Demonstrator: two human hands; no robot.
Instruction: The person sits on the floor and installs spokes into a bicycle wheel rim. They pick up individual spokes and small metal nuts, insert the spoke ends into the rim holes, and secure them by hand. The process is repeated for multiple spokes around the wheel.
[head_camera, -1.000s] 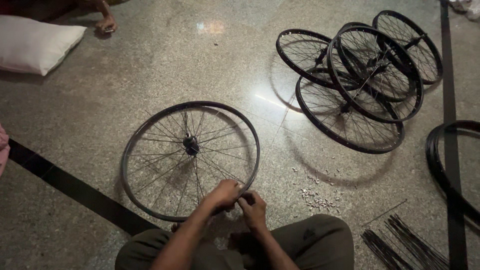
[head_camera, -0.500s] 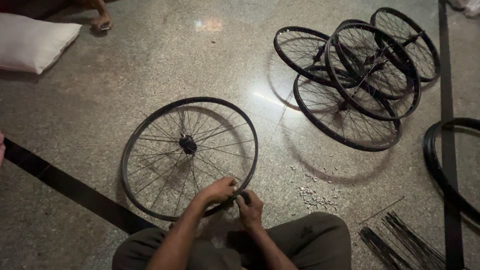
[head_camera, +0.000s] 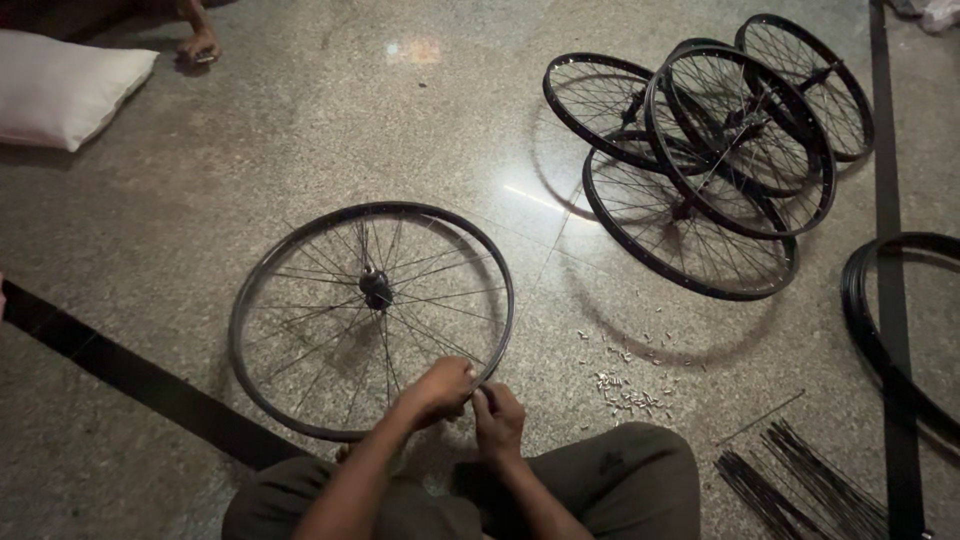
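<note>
A black spoked bicycle wheel (head_camera: 300, 250) lies flat on the polished stone floor in front of my knees, its hub (head_camera: 374, 288) near the middle. My left hand (head_camera: 440, 388) is closed on the near right part of the rim. My right hand (head_camera: 497, 420) is right beside it, fingers pinched at the same spot on the rim; what it pinches is too small to make out.
Several finished wheels (head_camera: 700, 140) are piled at the upper right. Small metal nipples (head_camera: 625, 390) are scattered to my right, loose spokes (head_camera: 800, 480) lie at lower right, bare rims (head_camera: 890, 330) at the right edge. A white pillow (head_camera: 60, 85) and another person's hand (head_camera: 195, 45) are at upper left.
The view has shifted slightly, so the wheel sits a little lower in frame. Both hands stay together at the near rim.
</note>
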